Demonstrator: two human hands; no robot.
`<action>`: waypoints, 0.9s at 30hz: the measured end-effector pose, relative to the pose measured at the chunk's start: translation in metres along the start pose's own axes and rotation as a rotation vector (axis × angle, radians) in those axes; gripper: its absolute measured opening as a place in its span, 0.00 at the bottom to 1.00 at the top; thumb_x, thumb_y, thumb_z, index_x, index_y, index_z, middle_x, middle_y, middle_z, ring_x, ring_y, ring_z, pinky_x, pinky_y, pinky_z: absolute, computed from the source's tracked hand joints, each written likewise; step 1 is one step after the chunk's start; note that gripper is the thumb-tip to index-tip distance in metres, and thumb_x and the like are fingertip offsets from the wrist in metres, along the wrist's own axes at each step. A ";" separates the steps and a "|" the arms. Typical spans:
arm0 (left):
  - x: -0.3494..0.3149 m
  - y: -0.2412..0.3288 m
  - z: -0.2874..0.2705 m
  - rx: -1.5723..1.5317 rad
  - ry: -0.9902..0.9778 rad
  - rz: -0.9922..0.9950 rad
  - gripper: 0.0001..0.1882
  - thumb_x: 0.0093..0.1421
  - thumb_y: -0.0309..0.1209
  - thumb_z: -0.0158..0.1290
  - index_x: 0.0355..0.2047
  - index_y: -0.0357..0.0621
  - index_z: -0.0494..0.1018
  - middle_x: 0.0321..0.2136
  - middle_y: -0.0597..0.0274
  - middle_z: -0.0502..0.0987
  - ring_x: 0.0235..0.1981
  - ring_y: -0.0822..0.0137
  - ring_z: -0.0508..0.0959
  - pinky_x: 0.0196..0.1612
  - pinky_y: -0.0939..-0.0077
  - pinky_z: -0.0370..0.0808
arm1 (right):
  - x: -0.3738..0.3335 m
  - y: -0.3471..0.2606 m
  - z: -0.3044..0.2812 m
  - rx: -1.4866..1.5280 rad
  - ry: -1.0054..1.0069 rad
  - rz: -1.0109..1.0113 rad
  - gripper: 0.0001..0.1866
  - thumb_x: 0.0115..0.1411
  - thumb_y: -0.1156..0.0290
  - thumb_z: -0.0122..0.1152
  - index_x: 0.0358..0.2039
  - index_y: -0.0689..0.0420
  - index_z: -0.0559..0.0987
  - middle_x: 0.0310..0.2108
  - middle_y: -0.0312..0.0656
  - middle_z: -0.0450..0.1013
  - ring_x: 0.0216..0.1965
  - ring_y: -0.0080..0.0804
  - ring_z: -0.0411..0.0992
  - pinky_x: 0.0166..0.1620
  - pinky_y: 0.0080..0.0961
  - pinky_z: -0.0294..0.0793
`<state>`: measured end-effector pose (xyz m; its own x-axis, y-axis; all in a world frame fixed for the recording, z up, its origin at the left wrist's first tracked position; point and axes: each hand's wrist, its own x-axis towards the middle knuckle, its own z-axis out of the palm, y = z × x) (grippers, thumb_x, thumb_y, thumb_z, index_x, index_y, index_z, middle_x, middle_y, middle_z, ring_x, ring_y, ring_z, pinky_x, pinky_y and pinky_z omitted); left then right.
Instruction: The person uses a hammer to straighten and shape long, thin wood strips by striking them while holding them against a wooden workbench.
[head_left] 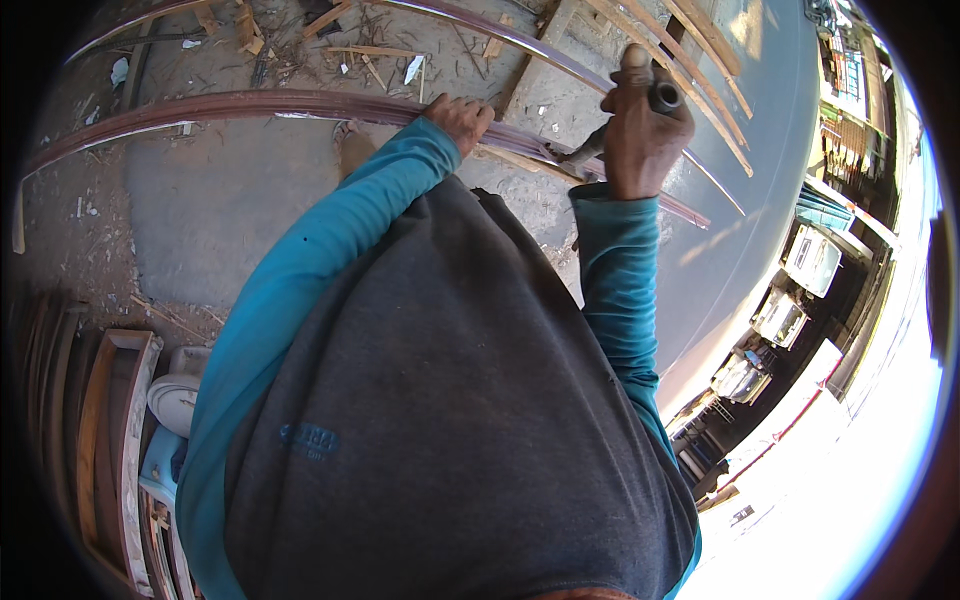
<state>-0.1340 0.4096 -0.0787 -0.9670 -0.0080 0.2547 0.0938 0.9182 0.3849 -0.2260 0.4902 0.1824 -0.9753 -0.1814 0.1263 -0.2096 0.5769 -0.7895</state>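
Observation:
My left hand [460, 122] is closed over a long reddish-brown strip [290, 104], which looks like wooden frame moulding and runs across in front of me. My right hand [645, 135] is wrapped round the handle of what looks like a claw hammer [590, 148]. The hollow round end of its handle points up toward me beside my thumb. Its dark, curved end is down at the strip, right of my left hand; whether it touches the wood I cannot tell.
A second brown strip [490, 35] lies farther off, with pale wooden slats [690, 70] at the far right. Wood scraps [375, 52] litter the ground. Wooden frames [135, 440] and a white round lid or bucket [175, 400] stand at my left. Parked vehicles [812, 260] are at the right.

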 end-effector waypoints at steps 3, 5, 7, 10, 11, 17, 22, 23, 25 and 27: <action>-0.002 0.003 0.000 -0.024 0.018 -0.008 0.06 0.56 0.30 0.49 0.35 0.51 0.71 0.29 0.66 0.76 0.35 0.62 0.79 0.38 0.63 0.73 | 0.032 0.037 -0.055 0.343 0.132 0.063 0.26 0.64 0.51 0.60 0.20 0.62 0.74 0.13 0.36 0.64 0.16 0.22 0.62 0.20 0.21 0.60; -0.003 0.003 -0.005 -0.041 0.073 0.040 0.06 0.55 0.30 0.50 0.35 0.51 0.71 0.29 0.65 0.76 0.35 0.63 0.79 0.39 0.63 0.73 | 0.047 0.078 -0.107 0.550 0.203 0.149 0.28 0.67 0.52 0.56 0.14 0.55 0.65 0.11 0.33 0.56 0.13 0.23 0.56 0.19 0.23 0.58; -0.001 0.001 -0.006 -0.052 0.038 0.035 0.07 0.55 0.30 0.50 0.35 0.51 0.71 0.29 0.65 0.76 0.35 0.63 0.79 0.40 0.64 0.73 | 0.041 0.095 -0.131 0.666 0.172 0.223 0.27 0.68 0.54 0.52 0.14 0.53 0.62 0.12 0.31 0.52 0.13 0.22 0.50 0.19 0.24 0.52; -0.003 0.002 -0.017 -0.073 0.020 0.043 0.06 0.55 0.29 0.50 0.34 0.51 0.71 0.29 0.64 0.76 0.35 0.63 0.79 0.40 0.64 0.73 | 0.032 0.109 -0.158 0.720 0.149 0.203 0.24 0.68 0.53 0.52 0.19 0.54 0.67 0.12 0.31 0.51 0.14 0.21 0.52 0.24 0.25 0.59; -0.003 0.001 -0.020 -0.072 0.038 0.052 0.06 0.55 0.29 0.50 0.34 0.51 0.71 0.29 0.64 0.76 0.35 0.62 0.79 0.40 0.64 0.72 | 0.027 0.114 -0.164 0.746 0.209 0.214 0.23 0.68 0.54 0.51 0.20 0.55 0.68 0.12 0.31 0.51 0.14 0.21 0.52 0.25 0.25 0.60; 0.002 0.000 -0.021 -0.057 -0.091 0.026 0.05 0.57 0.28 0.49 0.34 0.50 0.71 0.30 0.62 0.78 0.37 0.59 0.80 0.42 0.61 0.73 | 0.006 0.095 -0.162 0.793 0.174 0.159 0.23 0.69 0.55 0.49 0.20 0.56 0.68 0.13 0.32 0.52 0.14 0.22 0.52 0.25 0.25 0.61; 0.009 -0.005 -0.019 -0.063 -0.174 0.008 0.08 0.52 0.25 0.50 0.35 0.46 0.71 0.32 0.56 0.79 0.37 0.52 0.80 0.39 0.56 0.74 | -0.011 0.079 -0.181 0.696 0.360 0.046 0.25 0.69 0.56 0.51 0.17 0.58 0.67 0.13 0.33 0.54 0.14 0.23 0.52 0.22 0.25 0.57; 0.011 -0.006 -0.023 -0.072 -0.205 0.012 0.14 0.48 0.26 0.54 0.37 0.46 0.71 0.33 0.55 0.79 0.37 0.50 0.80 0.39 0.55 0.74 | -0.016 0.079 -0.186 0.690 0.388 0.015 0.25 0.69 0.56 0.51 0.17 0.58 0.67 0.13 0.34 0.54 0.14 0.24 0.53 0.22 0.25 0.58; 0.010 -0.009 -0.030 -0.055 -0.247 0.019 0.15 0.46 0.26 0.56 0.37 0.47 0.71 0.33 0.54 0.79 0.37 0.49 0.79 0.38 0.53 0.74 | -0.026 0.089 -0.202 0.657 0.426 -0.024 0.24 0.68 0.57 0.51 0.18 0.59 0.67 0.13 0.35 0.55 0.14 0.25 0.56 0.22 0.27 0.61; 0.001 -0.021 -0.041 -0.039 -0.259 0.003 0.13 0.47 0.26 0.57 0.35 0.47 0.71 0.31 0.55 0.78 0.35 0.49 0.79 0.38 0.53 0.73 | -0.040 0.109 -0.218 0.658 0.519 -0.026 0.24 0.68 0.58 0.51 0.18 0.59 0.67 0.13 0.35 0.55 0.14 0.26 0.56 0.22 0.26 0.61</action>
<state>-0.1273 0.3742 -0.0504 -0.9946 0.1014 0.0221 0.1013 0.9019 0.4199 -0.2249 0.7343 0.2227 -0.9130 0.2941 0.2828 -0.3058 -0.0344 -0.9515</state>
